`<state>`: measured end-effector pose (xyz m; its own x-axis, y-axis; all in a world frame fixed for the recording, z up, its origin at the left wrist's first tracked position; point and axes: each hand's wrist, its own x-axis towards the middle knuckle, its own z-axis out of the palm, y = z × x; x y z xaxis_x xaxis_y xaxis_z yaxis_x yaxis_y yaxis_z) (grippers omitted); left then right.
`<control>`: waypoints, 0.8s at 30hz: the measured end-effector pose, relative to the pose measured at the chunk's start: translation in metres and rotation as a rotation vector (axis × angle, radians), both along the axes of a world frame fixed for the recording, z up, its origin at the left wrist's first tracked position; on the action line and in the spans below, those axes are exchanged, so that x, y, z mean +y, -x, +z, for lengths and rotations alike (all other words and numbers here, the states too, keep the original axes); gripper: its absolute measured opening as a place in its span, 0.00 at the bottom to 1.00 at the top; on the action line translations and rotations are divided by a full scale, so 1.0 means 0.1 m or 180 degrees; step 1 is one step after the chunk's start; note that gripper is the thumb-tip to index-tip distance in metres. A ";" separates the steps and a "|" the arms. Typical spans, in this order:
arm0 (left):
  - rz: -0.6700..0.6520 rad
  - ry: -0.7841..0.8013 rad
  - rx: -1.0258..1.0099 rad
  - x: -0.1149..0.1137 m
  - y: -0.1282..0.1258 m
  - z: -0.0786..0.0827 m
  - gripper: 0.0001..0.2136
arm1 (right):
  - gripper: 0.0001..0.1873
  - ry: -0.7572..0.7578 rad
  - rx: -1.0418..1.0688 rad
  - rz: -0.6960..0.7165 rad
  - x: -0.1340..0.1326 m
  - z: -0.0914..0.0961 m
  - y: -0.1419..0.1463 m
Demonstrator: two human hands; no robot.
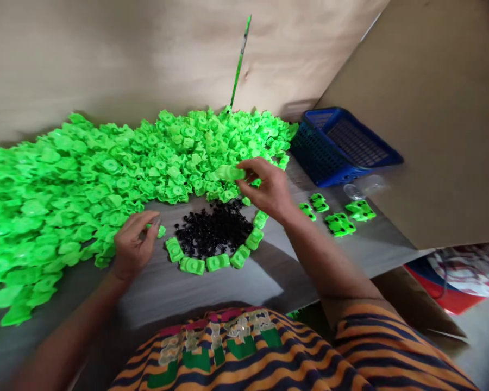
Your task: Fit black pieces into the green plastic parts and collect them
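My right hand (267, 187) pinches a green plastic toy car body (229, 173) between thumb and fingers, over the front of a large heap of green car bodies (118, 168). My left hand (134, 241) is closed at the heap's near edge, with a small green plastic piece (161, 232) showing at its fingertips; most of that piece is hidden. Between my hands lies a pile of small black wheel parts (212, 228). Several separate green car bodies (193, 265) curve around its near side. Right of my right forearm rest several green cars with black wheels (340, 224).
A blue plastic basket (326, 157) stands at the table's back right. Clear plastic pieces (353, 191) lie before it. A green-marked stick (240, 62) leans against the wooden back wall. The grey tabletop (228, 293) ends near my striped shirt, and a brown panel (440, 136) borders the right.
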<state>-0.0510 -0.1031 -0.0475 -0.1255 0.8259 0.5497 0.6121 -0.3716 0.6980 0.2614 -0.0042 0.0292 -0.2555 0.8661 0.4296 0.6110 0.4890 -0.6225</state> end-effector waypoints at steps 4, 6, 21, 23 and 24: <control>-0.0495 0.0570 -0.1432 0.27 -0.29 0.37 0.25 | 0.17 0.0918 0.1571 0.1134 -0.02 0.11 0.63; -0.0664 0.0527 -0.1976 0.42 -0.42 0.56 0.28 | 0.21 0.1431 0.2169 0.1549 0.00 0.13 0.82; -0.0774 0.0862 -0.2943 0.72 -0.63 0.82 0.17 | 0.06 0.0508 0.0115 0.0959 0.08 -0.05 0.81; -0.0646 0.1030 -0.2827 0.73 -0.57 0.80 0.19 | 0.08 0.0296 -0.1307 0.0737 0.07 -0.08 0.77; -0.0632 0.1130 -0.2803 0.74 -0.55 0.79 0.19 | 0.10 0.0316 -0.1909 0.0755 0.06 -0.11 0.77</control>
<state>0.0042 -0.0294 0.0312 -0.2131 0.9762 0.0402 -0.2347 -0.0911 0.9678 0.1846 0.0019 0.0186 -0.6152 0.7849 0.0739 0.7489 0.6111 -0.2563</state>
